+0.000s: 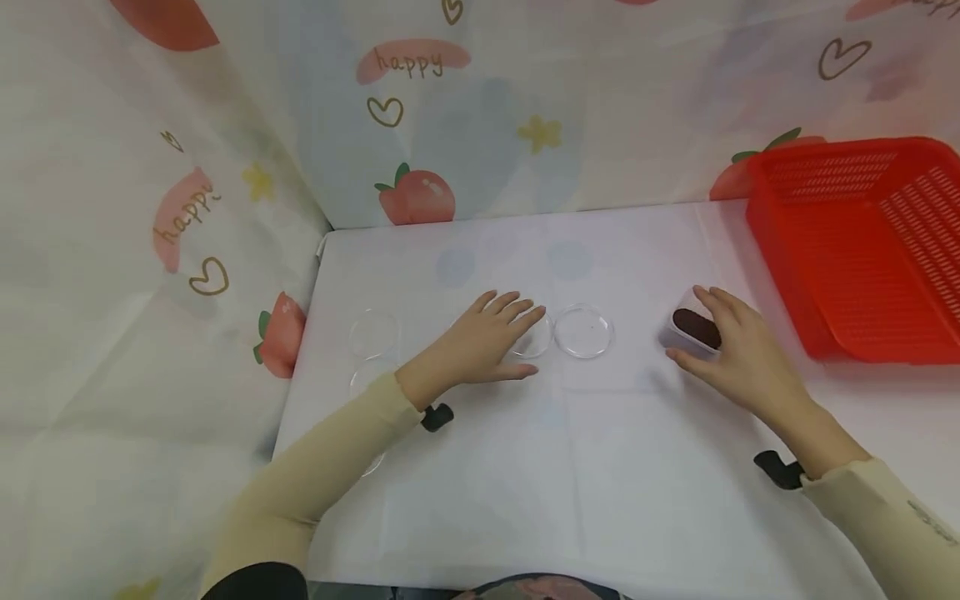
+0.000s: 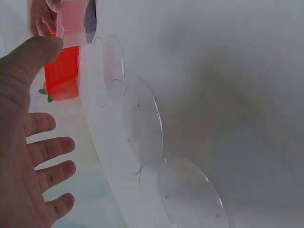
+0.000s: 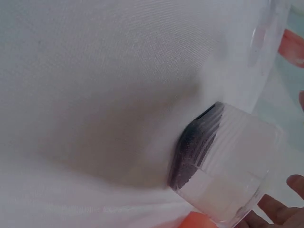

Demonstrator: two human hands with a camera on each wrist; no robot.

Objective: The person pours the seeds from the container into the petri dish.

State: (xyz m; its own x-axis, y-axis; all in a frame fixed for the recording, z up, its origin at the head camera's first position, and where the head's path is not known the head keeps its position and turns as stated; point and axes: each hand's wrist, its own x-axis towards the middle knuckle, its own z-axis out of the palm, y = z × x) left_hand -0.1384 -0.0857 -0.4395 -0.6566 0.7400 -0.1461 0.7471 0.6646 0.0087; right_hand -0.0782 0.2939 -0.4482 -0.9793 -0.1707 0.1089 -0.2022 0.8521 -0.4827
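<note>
My left hand (image 1: 483,337) hovers over a row of clear round plastic dishes, its fingers straight and spread. One clear dish (image 1: 583,332) lies just right of its fingertips, and another (image 1: 534,337) is partly under them. The left wrist view shows several dishes lying flat, among them a near one (image 2: 192,194). On the right, my right hand (image 1: 750,358) spreads its fingers and thumb around the top of a clear plastic container (image 3: 242,161). Dark brown material (image 1: 696,328) fills the container's bottom. Whether the fingertips touch its rim is unclear.
A red plastic basket (image 1: 817,275) stands at the right, beyond the right hand. More clear dishes, including one (image 1: 373,333), lie left of and partly beneath the left forearm. Patterned cloth (image 1: 480,142) hangs behind the white table (image 1: 600,467).
</note>
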